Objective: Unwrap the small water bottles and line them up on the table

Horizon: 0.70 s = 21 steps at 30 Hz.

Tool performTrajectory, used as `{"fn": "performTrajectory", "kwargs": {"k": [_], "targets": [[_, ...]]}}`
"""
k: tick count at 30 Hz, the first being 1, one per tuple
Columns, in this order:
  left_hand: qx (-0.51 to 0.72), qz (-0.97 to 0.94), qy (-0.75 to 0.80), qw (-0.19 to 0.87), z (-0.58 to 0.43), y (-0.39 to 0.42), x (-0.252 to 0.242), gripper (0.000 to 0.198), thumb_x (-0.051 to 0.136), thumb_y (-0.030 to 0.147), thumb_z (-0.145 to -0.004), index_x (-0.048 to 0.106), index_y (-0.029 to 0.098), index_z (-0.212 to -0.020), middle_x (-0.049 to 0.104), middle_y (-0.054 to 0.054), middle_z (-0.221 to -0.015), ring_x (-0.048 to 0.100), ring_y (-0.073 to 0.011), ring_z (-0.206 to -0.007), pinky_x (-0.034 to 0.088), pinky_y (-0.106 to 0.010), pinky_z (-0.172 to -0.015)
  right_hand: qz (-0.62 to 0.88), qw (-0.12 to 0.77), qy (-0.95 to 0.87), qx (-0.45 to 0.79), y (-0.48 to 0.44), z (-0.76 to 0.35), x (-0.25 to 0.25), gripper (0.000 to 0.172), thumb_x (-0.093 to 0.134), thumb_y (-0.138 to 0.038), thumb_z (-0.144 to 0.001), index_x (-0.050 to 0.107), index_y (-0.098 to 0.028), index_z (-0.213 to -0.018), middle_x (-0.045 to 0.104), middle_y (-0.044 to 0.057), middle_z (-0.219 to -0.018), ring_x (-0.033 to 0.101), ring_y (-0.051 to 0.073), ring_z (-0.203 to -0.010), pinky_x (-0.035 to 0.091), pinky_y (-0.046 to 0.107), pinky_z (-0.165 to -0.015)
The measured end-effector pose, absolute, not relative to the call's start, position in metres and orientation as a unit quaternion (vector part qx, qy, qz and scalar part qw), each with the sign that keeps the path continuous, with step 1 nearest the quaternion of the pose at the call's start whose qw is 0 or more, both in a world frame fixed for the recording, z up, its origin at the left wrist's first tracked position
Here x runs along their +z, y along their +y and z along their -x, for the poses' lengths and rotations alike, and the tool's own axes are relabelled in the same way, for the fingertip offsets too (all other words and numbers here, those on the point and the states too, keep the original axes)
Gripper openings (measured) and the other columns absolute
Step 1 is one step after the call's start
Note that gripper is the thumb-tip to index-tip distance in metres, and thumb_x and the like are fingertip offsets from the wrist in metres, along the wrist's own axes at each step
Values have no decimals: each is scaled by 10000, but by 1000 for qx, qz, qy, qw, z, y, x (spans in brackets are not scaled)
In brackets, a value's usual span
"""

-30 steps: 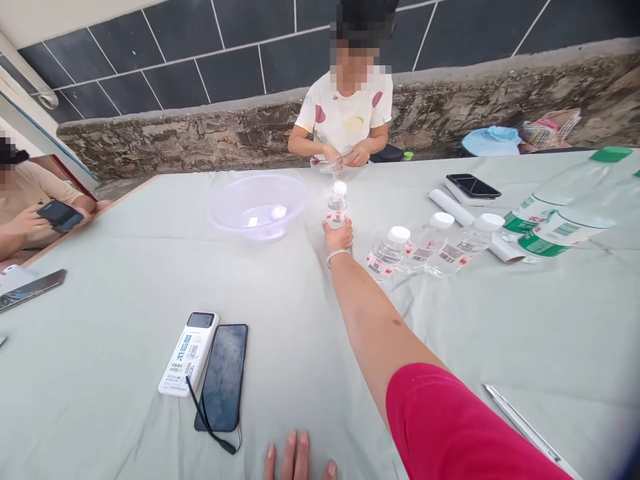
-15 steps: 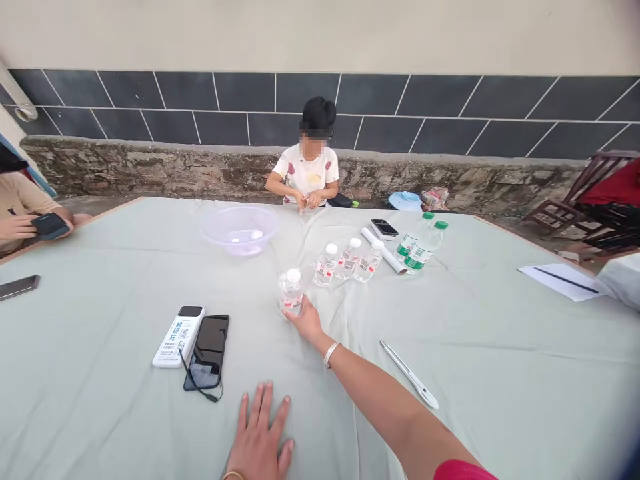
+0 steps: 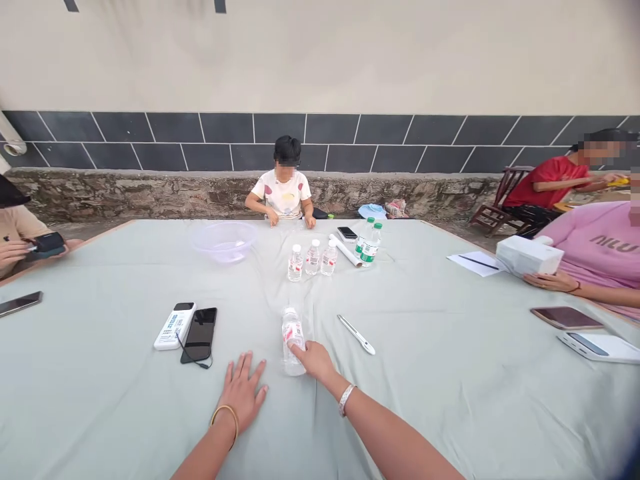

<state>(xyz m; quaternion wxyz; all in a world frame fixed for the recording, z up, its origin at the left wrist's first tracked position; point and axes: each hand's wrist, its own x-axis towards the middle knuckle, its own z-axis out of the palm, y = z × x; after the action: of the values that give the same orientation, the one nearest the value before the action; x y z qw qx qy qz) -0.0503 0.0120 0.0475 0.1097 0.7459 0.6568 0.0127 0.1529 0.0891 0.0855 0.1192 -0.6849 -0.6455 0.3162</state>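
A clear plastic water bottle [image 3: 293, 340] with a red-and-white label appears to lie on its side on the pale green tablecloth [image 3: 400, 400]. My right hand [image 3: 313, 360] is against its lower right side, fingers laid over it, and a silver bangle sits on that wrist. My left hand [image 3: 243, 390] rests flat on the cloth with fingers spread, holding nothing. It wears a gold bangle and is close to the bottle, to its left. A black smartphone [image 3: 199, 335] and a white power bank [image 3: 175, 326] lie beyond it.
Farther off stand several small water bottles [image 3: 313, 260], green-capped bottles [image 3: 367, 241], a paper roll [image 3: 345, 250] and a clear plastic basin [image 3: 224, 241]. A white pen [image 3: 356, 335] lies nearby. A seated person [image 3: 283, 193] faces me; another [image 3: 600, 253] sits right with a white box [image 3: 529, 257].
The view has tilted up and widened. The bottle, upright before, has come nearer to me and now seems to lie down. Both hands have drawn back toward me.
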Motion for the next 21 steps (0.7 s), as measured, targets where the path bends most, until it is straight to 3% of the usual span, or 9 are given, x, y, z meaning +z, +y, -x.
{"fn": "performTrajectory", "kwargs": {"k": [6, 10, 12, 15, 18, 21], "targets": [[27, -681, 717, 148, 31, 23, 53, 523, 405, 398, -857, 448, 263, -1360, 258, -85, -1520, 133, -286, -1415, 86, -505, -1123, 683, 57, -679, 264, 77, -155, 101, 631, 310, -695, -816, 649, -164, -841, 688, 143, -884, 653, 293, -834, 436, 337, -625], [161, -636, 721, 224, 5, 40, 69, 402, 370, 369, -882, 586, 214, -1184, 520, -82, -1342, 397, -228, -1291, 268, -380, -1072, 677, 73, -697, 225, 82, -175, 110, 664, 179, -698, -847, 650, -246, -730, 679, 102, -765, 644, 268, -744, 433, 358, -608], [220, -600, 712, 289, -7, 50, 77, 350, 328, 348, -898, 600, 219, -1077, 640, -58, -1146, 566, -180, -1075, 404, -289, -917, 696, 88, -684, 200, 93, -200, 114, 588, 194, -623, -888, 654, -259, -854, 678, 100, -850, 635, 265, -827, 436, 361, -666], [235, -551, 727, 337, -19, 62, 81, 310, 303, 362, -903, 566, 225, -991, 679, -36, -923, 631, -158, -804, 441, -250, -701, 752, 88, -642, 119, 112, -247, 112, 395, 414, -449, -882, 556, -200, -1153, 605, 140, -1113, 559, 276, -1052, 416, 360, -790], [231, -524, 742, 348, -26, 67, 75, 317, 372, 435, -875, 518, 199, -1027, 666, -55, -915, 633, -172, -768, 433, -258, -659, 775, 44, -622, 97, 121, -285, 97, 351, 543, -358, -829, 562, -157, -1116, 583, 155, -1113, 529, 281, -1072, 402, 340, -796], [232, -505, 747, 364, -28, 67, 67, 395, 392, 492, -857, 489, 183, -1083, 661, -65, -922, 641, -185, -787, 440, -268, -673, 763, 36, -634, 119, 118, -297, 88, 208, 473, -276, -875, 591, -145, -985, 616, 135, -1018, 566, 237, -978, 389, 297, -760]]}}
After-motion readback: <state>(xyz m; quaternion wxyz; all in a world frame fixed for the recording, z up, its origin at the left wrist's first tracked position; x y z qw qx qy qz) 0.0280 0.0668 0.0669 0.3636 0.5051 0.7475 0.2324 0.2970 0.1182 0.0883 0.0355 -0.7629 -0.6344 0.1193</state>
